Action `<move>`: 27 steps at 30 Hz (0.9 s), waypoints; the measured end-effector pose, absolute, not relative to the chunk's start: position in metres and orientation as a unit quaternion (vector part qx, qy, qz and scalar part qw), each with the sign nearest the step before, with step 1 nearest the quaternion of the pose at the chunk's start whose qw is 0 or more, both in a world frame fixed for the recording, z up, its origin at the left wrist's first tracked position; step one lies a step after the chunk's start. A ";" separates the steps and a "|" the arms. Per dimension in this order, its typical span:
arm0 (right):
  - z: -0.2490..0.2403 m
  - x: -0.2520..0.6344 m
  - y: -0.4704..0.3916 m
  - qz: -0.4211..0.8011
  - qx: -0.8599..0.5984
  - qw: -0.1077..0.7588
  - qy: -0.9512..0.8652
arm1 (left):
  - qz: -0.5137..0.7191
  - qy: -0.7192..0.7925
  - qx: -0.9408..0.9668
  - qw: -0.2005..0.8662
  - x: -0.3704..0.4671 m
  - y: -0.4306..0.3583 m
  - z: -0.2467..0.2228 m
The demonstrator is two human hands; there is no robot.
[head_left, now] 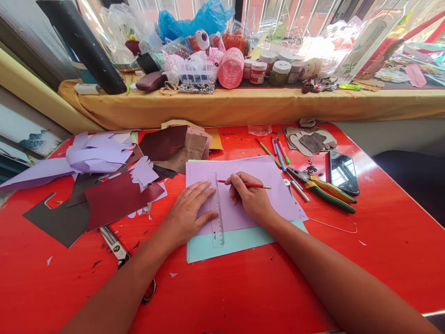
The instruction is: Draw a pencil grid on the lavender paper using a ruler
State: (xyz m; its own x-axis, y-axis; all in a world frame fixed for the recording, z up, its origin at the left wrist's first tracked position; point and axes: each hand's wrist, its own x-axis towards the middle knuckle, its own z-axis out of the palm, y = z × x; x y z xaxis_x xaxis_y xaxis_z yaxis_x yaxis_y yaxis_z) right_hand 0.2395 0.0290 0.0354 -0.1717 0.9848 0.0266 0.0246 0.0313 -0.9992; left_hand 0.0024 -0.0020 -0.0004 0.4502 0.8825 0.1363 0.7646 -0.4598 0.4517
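My left hand (pixel 189 208) lies with fingers stretched out, pressing a clear plastic ruler (pixel 218 227) down on a purple sheet of paper (pixel 257 174). Between the fingers of my right hand (pixel 248 192) is a red pencil (pixel 257 185), its tip touching or just above the paper by the ruler's right edge. The ruler runs nearly straight away from me. Beneath the purple sheet, a light blue sheet (pixel 205 248) shows along the near side. Any drawn line is too faint to make out.
Scissors (pixel 116 246) lie partly under my left forearm. Leather pieces (pixel 118 199) and purple paper scraps (pixel 97 155) are heaped at left. Pliers (pixel 327 188), a phone (pixel 343 172), coloured pens (pixel 280 153) and cut leather shapes (pixel 314 139) lie at right. Paint jars (pixel 258 73) line the sill.
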 end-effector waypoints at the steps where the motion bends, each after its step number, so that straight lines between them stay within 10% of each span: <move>1: 0.036 0.239 0.029 0.527 -0.455 0.456 -0.555 | 0.179 0.493 0.835 0.165 0.002 -0.002 -0.001; 27: 0.032 0.240 0.029 0.533 -0.450 0.458 -0.551 | 0.172 0.493 0.837 0.162 0.001 0.000 -0.001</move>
